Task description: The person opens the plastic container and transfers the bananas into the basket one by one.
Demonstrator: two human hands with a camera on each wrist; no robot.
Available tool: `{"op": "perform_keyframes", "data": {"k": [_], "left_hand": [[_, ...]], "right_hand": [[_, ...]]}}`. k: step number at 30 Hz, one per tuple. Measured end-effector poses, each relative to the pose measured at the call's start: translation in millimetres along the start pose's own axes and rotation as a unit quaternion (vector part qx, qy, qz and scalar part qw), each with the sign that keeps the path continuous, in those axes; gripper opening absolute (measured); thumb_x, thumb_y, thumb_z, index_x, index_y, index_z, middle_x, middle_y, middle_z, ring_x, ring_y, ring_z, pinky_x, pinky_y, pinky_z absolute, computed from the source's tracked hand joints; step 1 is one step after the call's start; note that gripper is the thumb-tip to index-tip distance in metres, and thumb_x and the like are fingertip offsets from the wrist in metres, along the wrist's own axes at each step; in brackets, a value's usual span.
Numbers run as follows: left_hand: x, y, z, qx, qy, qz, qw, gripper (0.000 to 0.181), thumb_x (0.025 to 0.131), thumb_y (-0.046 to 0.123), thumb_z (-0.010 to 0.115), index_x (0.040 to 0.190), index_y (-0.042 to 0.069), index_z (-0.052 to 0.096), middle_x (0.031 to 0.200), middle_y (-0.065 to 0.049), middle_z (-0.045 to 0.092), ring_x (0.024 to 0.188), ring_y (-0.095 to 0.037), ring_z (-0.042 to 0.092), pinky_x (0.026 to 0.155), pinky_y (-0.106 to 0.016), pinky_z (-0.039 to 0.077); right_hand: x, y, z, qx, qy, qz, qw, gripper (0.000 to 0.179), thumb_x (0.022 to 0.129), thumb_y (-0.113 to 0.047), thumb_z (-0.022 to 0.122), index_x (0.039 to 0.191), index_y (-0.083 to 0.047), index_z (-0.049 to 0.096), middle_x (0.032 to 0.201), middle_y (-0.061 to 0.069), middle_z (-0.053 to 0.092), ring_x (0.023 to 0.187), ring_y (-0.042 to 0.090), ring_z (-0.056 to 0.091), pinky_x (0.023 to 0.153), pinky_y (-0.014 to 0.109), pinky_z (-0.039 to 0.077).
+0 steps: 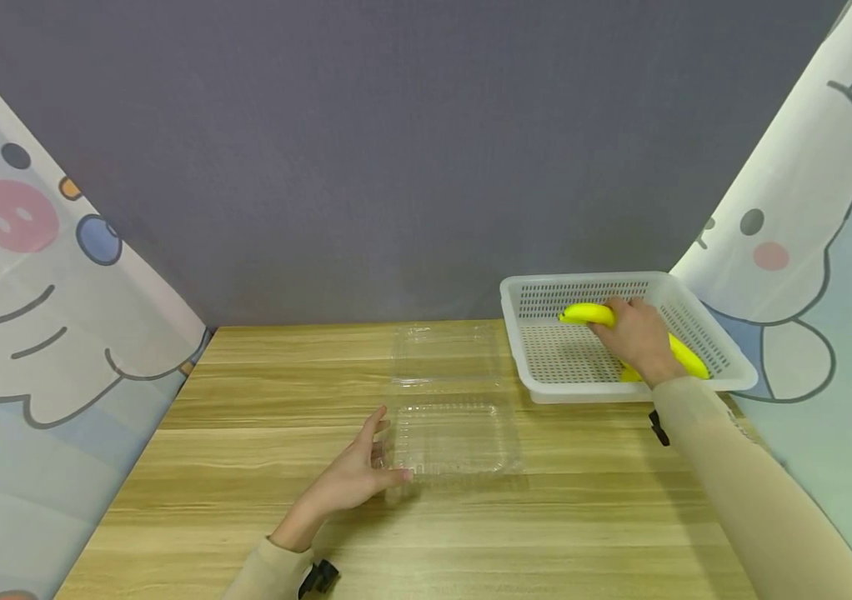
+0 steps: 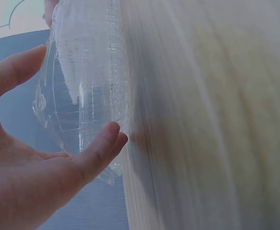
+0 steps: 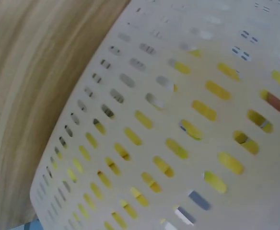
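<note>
A clear plastic clamshell box (image 1: pixel 456 437) lies unfolded on the table, its lid (image 1: pixel 444 354) towards the back wall. My left hand (image 1: pixel 347 475) is at the box's left side, thumb and fingers spread around the near left corner; the left wrist view shows fingertips against or close to the clear plastic (image 2: pixel 87 86). Over the white basket (image 1: pixel 546 389), my right hand (image 1: pixel 639 337) grips a yellow banana (image 1: pixel 589 314), whose tip sticks out to the left. Another banana (image 1: pixel 689 357) lies in the basket, partly behind the hand and wrist. In the right wrist view, the slotted basket wall (image 3: pixel 255 201) hides the hand.
The basket stands at the back right of the wooden table (image 1: pixel 246 467), near the right curtain (image 1: pixel 779 283). A grey wall (image 1: pixel 366 167) closes off the back. A cartoon-printed curtain (image 1: pixel 43 333) hangs at the left.
</note>
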State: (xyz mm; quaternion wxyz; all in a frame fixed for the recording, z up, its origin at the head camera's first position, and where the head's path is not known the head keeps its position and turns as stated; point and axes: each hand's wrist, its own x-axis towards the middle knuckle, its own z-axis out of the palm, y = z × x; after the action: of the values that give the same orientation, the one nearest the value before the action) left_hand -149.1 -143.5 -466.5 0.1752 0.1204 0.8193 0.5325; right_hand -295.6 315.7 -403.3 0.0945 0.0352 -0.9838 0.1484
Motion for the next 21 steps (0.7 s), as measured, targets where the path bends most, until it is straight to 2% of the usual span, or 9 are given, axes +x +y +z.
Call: {"op": "perform_keyframes", "data": {"k": [13,21], "left_hand": [[1.0,-3.6,0.8,0.012,-0.005,0.001,0.9999,0.112,0.089,0.03,0.08,0.163,0.009,-0.001,0.164,-0.027,0.017,0.141,-0.052,0.035,0.111,-0.062,0.038],[0.7,-1.2,0.5,0.008,-0.002,-0.002,1.0,0.112,0.089,0.029,0.081,0.164,0.01,0.0,0.164,-0.027,0.017,0.141,-0.051,0.036,0.111,-0.061,0.038]], "right_hand": [[0.0,7,8,0.035,-0.059,0.024,0.9974,0.059,0.1,-0.028,0.061,0.14,0.011,0.045,0.12,0.035,0.05,0.103,0.047,0.048,0.086,0.062,0.047],[1.7,10,12,0.033,-0.099,0.039,0.9938,0.052,0.097,-0.019,0.061,0.136,0.013,0.048,0.118,0.033,0.053,0.098,0.043,0.051,0.09,0.063,0.046]]}}
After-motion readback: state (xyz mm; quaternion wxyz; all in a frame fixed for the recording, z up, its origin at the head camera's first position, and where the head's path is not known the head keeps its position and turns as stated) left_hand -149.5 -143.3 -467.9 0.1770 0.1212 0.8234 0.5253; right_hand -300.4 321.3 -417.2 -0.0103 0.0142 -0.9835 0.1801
